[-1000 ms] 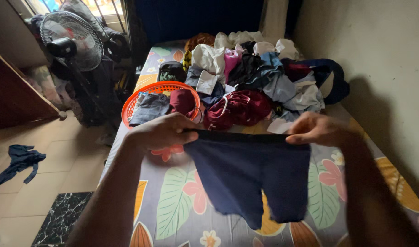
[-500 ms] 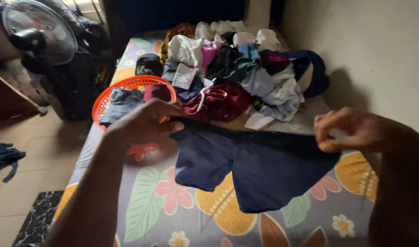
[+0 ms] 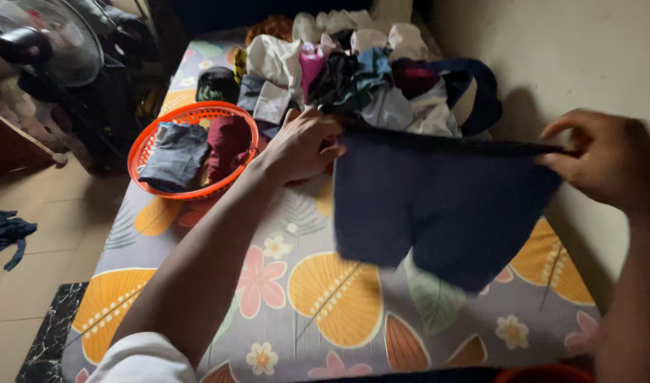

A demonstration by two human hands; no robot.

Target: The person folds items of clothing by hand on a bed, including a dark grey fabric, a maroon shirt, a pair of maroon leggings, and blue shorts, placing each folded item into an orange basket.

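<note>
My left hand [image 3: 300,145] and right hand [image 3: 601,159] each pinch the waistband of navy shorts [image 3: 438,202], stretched unfolded mid-frame; few folded pieces fill the orange basket [image 3: 144,138], while the clothes pile [image 3: 367,67] at top waits.

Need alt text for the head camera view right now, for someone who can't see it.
Two bare hands, the left hand and right hand, hold navy shorts stretched by the waistband above a floral bedsheet. Behind lies a pile of mixed clothes; to the left, an orange basket holds folded garments, with a standing fan beyond.
</note>
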